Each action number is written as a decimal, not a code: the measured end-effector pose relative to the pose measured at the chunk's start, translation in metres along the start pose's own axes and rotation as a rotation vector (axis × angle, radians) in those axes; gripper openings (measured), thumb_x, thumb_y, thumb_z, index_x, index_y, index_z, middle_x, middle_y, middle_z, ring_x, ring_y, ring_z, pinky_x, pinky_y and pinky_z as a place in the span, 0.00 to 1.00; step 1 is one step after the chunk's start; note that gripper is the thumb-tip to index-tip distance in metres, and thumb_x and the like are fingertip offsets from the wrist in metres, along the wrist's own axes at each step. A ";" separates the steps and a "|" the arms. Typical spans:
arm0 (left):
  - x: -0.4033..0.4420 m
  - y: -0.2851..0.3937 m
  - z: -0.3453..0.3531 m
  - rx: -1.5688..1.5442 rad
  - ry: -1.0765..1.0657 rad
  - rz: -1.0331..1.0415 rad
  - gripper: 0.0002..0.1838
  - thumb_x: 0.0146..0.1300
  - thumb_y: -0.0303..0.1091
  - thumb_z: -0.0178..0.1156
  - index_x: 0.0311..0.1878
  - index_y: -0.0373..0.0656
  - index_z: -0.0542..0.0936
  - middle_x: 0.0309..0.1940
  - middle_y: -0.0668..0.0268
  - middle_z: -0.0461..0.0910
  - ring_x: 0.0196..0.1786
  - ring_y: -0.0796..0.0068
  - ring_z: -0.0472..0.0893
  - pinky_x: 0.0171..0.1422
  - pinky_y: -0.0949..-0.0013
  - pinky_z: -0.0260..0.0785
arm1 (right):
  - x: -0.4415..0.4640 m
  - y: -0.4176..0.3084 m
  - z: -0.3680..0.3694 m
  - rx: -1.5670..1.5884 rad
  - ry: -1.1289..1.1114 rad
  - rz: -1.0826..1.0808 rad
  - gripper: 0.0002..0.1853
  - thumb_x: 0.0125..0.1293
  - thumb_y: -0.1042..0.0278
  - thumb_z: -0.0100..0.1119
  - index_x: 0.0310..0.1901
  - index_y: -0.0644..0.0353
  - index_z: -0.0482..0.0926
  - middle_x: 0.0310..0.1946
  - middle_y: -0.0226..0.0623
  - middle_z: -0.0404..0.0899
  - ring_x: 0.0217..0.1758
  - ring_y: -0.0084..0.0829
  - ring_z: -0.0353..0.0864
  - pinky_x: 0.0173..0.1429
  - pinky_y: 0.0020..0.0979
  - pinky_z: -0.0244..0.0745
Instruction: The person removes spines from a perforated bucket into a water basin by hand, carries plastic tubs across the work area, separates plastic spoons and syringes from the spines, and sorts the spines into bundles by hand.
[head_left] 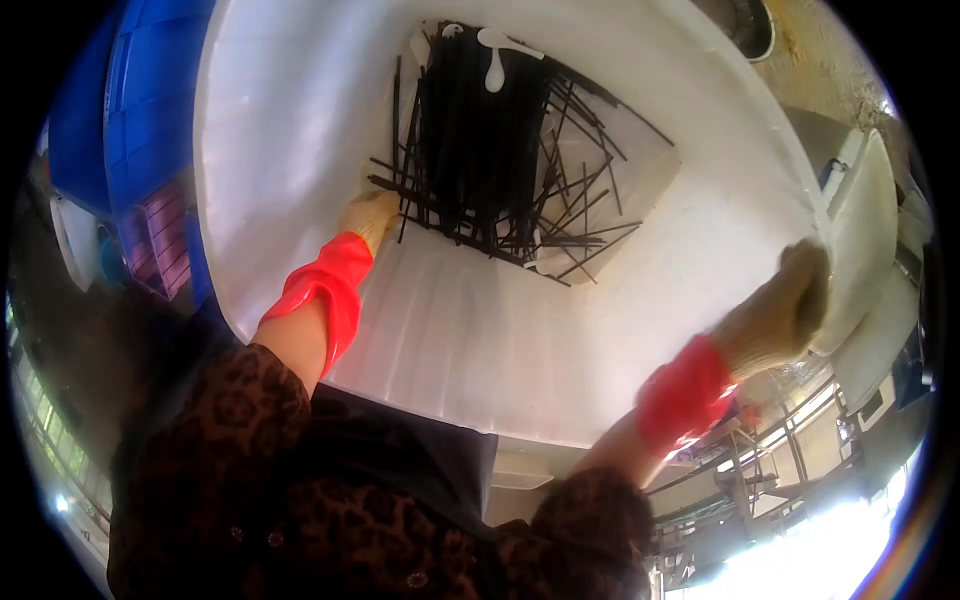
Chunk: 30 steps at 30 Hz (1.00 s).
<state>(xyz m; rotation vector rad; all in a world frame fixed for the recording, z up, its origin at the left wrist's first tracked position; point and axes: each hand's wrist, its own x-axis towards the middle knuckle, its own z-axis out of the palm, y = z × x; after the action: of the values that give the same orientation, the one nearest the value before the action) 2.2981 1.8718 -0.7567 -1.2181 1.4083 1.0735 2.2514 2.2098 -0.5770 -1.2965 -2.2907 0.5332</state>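
A deep white plastic tub [480,345] opens below me. At its bottom lies a dense heap of thin black sticks [480,150], with loose ones crossing at the right. White plastic spoons [494,68] rest on the heap's far end. My left hand [370,215], in a beige glove with a red cuff, reaches inside to the heap's near left edge. Its fingers look curled beside the sticks, but their tips are hidden, so I cannot make out what they hold. My right hand [785,305], gloved the same way and slightly blurred, is closed on the tub's right rim.
Blue plastic crates [150,110] stand at the left, with a pink crate [160,240] below them. White panel-like pieces [865,240] are just right of the tub. A round metal container [757,30] sits at the top right on wet floor. Metal framework [760,470] is at lower right.
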 end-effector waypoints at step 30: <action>0.274 -0.074 0.043 0.293 0.185 0.477 0.27 0.53 0.46 0.51 0.53 0.39 0.68 0.47 0.58 0.72 0.50 0.65 0.69 0.56 0.70 0.57 | -0.306 0.301 0.296 -0.215 -0.912 -0.385 0.21 0.52 0.67 0.51 0.50 0.58 0.69 0.47 0.43 0.71 0.49 0.42 0.70 0.53 0.36 0.64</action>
<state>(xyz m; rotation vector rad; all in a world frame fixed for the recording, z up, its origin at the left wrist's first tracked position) 2.3627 1.8620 -1.0366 -0.8019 1.9878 1.0343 2.4342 2.0572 -1.0402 -0.7009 -3.3137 0.8790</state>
